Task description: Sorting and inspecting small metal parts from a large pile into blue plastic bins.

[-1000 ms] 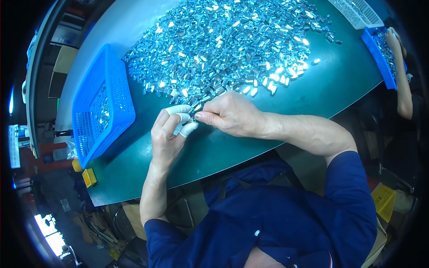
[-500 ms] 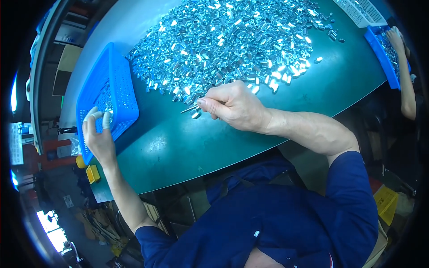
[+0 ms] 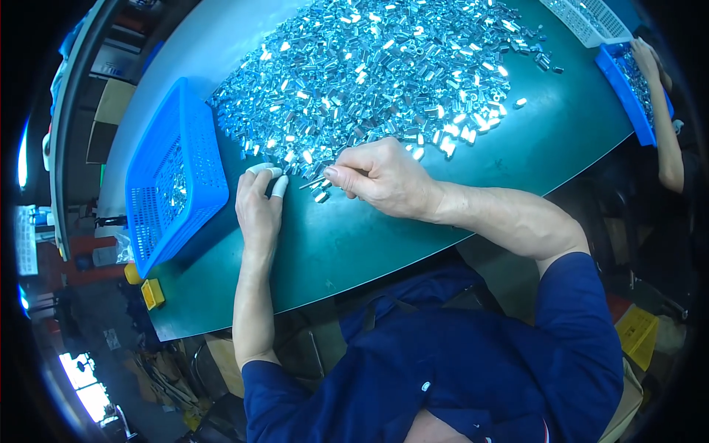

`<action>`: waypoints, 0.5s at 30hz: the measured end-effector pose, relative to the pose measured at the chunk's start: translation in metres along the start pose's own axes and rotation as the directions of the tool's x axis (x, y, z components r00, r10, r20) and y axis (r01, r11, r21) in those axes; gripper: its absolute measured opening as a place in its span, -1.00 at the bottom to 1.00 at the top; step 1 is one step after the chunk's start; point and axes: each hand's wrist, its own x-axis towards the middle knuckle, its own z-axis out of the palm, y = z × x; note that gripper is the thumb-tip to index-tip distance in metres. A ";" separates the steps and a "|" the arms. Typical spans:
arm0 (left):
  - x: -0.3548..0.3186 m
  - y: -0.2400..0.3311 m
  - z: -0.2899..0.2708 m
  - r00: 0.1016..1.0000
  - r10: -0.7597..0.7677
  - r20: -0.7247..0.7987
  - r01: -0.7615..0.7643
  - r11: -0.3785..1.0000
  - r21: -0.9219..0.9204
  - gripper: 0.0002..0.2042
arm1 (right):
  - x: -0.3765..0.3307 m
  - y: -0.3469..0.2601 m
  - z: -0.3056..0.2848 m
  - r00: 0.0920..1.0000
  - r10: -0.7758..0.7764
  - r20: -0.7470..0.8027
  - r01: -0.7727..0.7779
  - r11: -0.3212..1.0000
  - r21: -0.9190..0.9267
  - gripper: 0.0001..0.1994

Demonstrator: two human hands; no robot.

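Observation:
My right hand (image 3: 390, 181) is closed, thumb against curled fingers, gripping a thin metal rod (image 3: 313, 182) that points left. Just under the rod, a shiny hexagonal metal piece (image 3: 320, 196) lies close to the fingers. My left hand (image 3: 258, 210) has pale finger covers on its fingertips and rests over the table at the near left edge of the pile. Its thumb and fingers are apart, with nothing visible between them. In front of both hands spreads a large heap of small silvery metal pieces (image 3: 384, 77), many of them hexagonal like long nuts.
Left of my left hand stands a blue perforated basket (image 3: 209, 173) with metal pieces inside. A small yellow box (image 3: 152, 294) sits at the left corner of the green table (image 3: 347, 244). At right, a co-worker's hand (image 3: 647, 60) reaches into a blue tray (image 3: 619, 96) beside a white basket (image 3: 591, 33).
My left hand has come out of the blue basket and moved right, to the edge of the pile near my right hand. The right hand has stayed almost still with the rod.

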 end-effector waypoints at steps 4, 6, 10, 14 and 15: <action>-0.008 -0.002 0.002 0.999 -0.045 -0.011 0.045 0.998 -0.040 -0.81 | 0.000 -0.006 -0.003 1.000 0.010 -0.005 -0.010 1.000 0.009 -0.68; -0.005 0.006 0.003 0.999 -0.043 -0.023 0.042 0.997 -0.064 -0.82 | 0.000 -0.003 -0.002 1.000 0.018 0.016 -0.018 1.000 -0.013 -0.68; -0.001 0.005 0.007 0.999 -0.034 -0.036 0.030 0.994 -0.104 -0.81 | -0.002 -0.005 0.000 1.000 0.020 0.017 -0.020 1.000 -0.008 -0.68; -0.012 0.005 -0.001 0.996 -0.079 -0.029 0.072 0.974 -0.214 -0.83 | 0.002 0.000 0.001 0.999 0.027 -0.018 -0.027 1.000 0.002 -0.70; -0.013 0.013 -0.006 0.997 -0.073 -0.022 0.066 0.974 -0.219 -0.83 | 0.002 0.002 0.000 0.999 0.012 -0.047 -0.014 0.999 -0.029 -0.71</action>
